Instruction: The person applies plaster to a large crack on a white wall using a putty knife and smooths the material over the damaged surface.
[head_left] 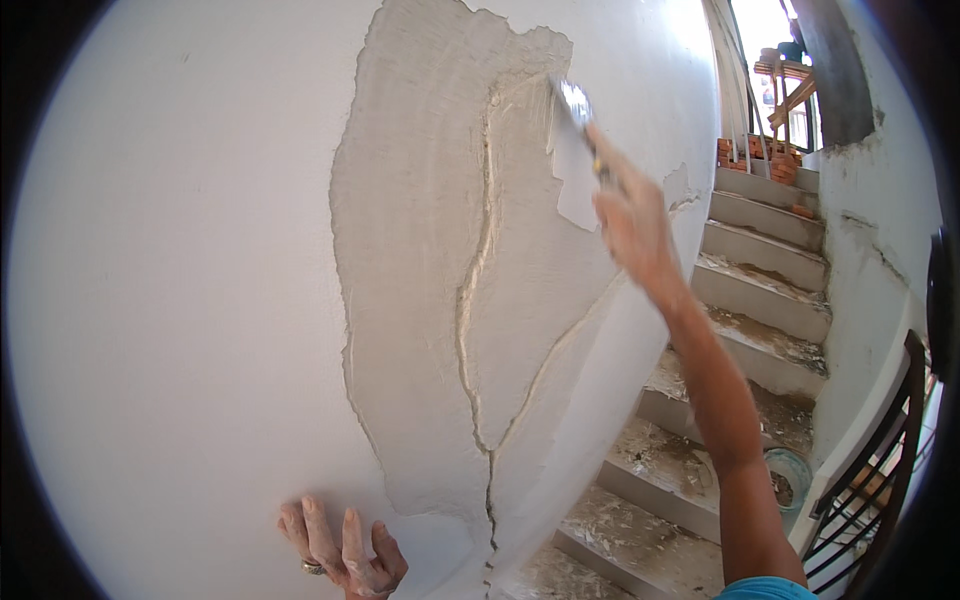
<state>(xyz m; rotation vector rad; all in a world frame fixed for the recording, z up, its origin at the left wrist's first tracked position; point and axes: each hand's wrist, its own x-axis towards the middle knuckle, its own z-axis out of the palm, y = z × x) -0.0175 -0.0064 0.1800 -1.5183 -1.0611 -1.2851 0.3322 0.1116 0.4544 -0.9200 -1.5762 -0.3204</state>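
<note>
My right hand (637, 222) is raised and closed round the handle of a scraper (577, 105), both blurred by motion. The metal blade meets the right edge of a bare grey-beige patch (410, 220) where the white paint is off. Down the patch runs a filled crack (465, 310), pale and rough, joined low down by a second branch (560, 345) from the right. Below the join the crack is dark and unfilled. Low on the white wall (180, 300), left of the crack, my left hand (345, 550) rests with fingers spread, dusty and wearing a ring.
Concrete stairs (765, 240) climb on the right, strewn with paint flakes and dust. A bucket (787, 478) stands on a step beside a dark railing (880, 470). At the top are stacked bricks (783, 165) and a wooden trestle (785, 75).
</note>
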